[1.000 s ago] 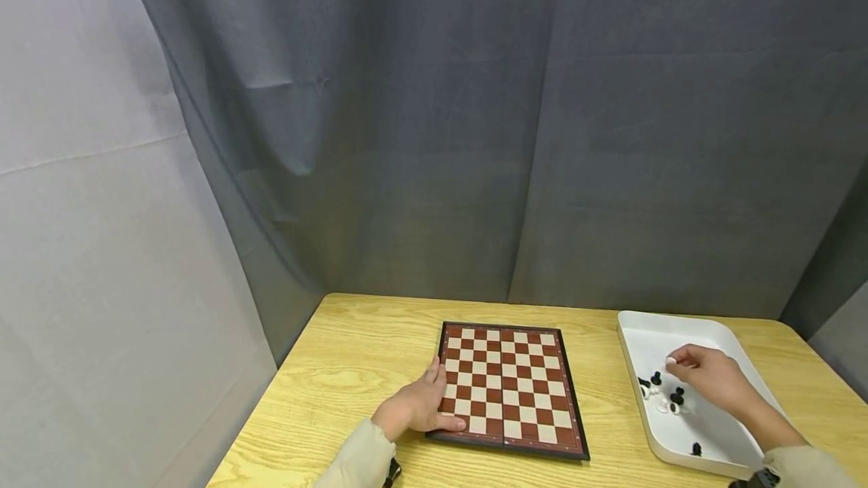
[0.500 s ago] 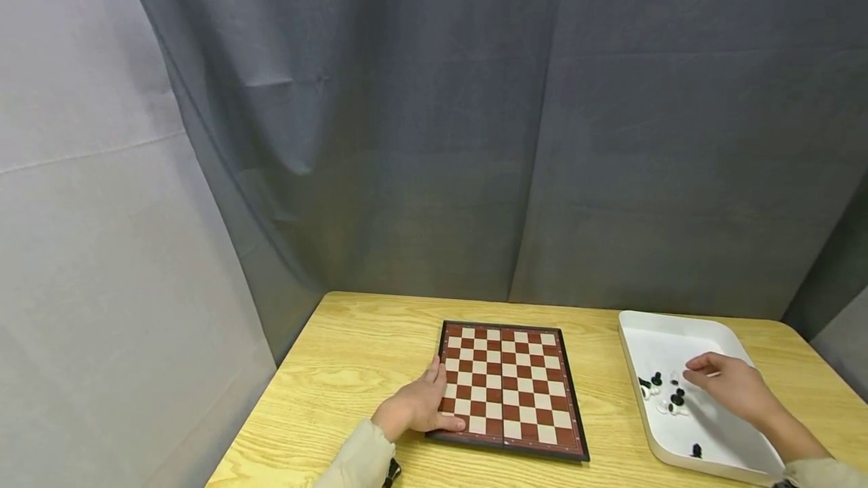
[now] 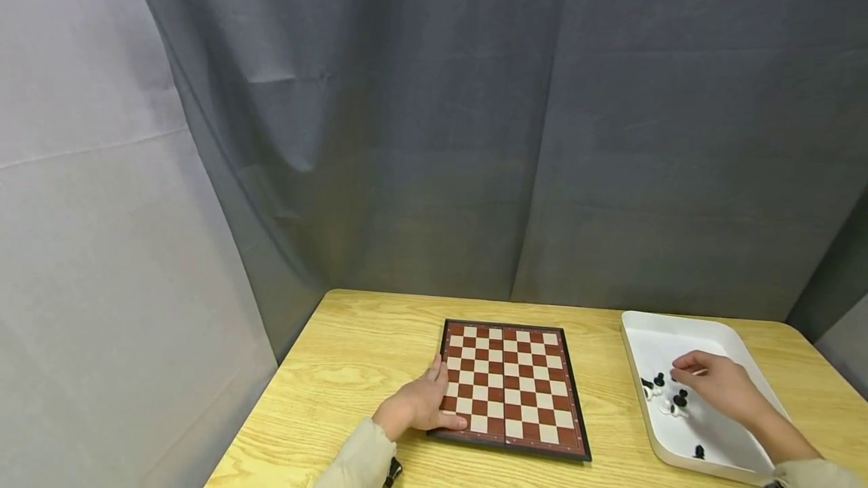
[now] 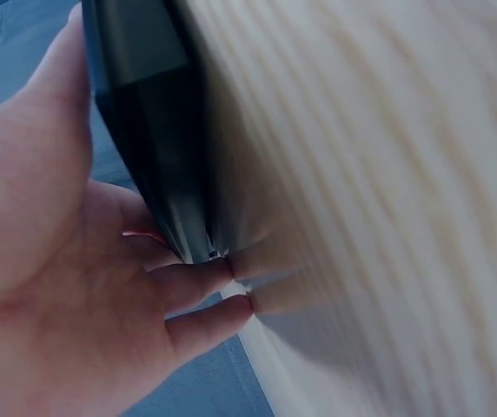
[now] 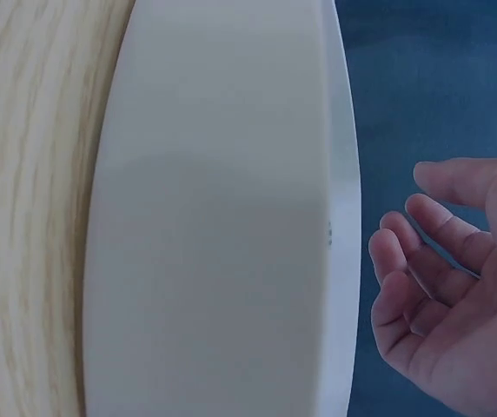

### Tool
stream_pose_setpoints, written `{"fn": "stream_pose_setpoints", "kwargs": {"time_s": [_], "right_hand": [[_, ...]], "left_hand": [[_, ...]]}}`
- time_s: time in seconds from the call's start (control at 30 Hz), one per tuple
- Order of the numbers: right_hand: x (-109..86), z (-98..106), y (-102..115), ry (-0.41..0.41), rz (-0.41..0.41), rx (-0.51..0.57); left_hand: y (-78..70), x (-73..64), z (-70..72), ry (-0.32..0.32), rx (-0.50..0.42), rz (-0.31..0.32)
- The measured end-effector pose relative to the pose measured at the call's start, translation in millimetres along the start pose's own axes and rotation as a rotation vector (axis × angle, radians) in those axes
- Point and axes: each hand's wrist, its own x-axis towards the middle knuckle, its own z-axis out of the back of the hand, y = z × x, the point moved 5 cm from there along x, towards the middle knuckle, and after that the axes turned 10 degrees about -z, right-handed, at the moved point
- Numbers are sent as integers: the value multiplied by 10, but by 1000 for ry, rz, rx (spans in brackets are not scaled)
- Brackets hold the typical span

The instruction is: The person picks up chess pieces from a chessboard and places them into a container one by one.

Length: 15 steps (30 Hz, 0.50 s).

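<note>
My left hand [image 3: 423, 401] rests along the left edge of a red-and-cream chessboard [image 3: 511, 390], its thumb lying on the near left corner. In the left wrist view, the fingers [image 4: 209, 330] reach past the board's dark edge [image 4: 157, 130] down to the tabletop. Over the white tray [image 3: 678, 333], my right hand [image 3: 722, 390] hovers with its fingertips close to several small chess pieces. A gap shows between thumb and forefinger of the right hand [image 5: 457, 287] in the right wrist view. A black piece [image 3: 660, 379] and white pieces [image 3: 674, 411] lie jumbled there.
One black piece [image 3: 699, 452] lies apart near the tray's front. The wooden table [image 3: 366, 337] carries board and tray, with the tray at its right end. Grey curtains [image 3: 434, 172] hang behind the table, and a pale cloth [image 3: 122, 285] hangs at left.
A second ago my right hand pinched a white piece; it then let go and drew back right. It has since moved slightly left again. The left hand and board stay in place.
</note>
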Motion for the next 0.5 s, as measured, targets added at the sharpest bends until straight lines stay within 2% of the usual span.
{"fn": "stream_pose_setpoints", "kwargs": {"time_s": [0.1, 0.3, 0.5], "right_hand": [[-6, -25, 87, -1, 10, -4], [-59, -108, 347, -33, 92, -42], [-139, -243, 634, -82, 164, -143]], "left_hand": [[11, 7, 16, -6, -12, 0], [11, 16, 78, -30, 21, -9], [-89, 41, 273, -117, 65, 4]]}}
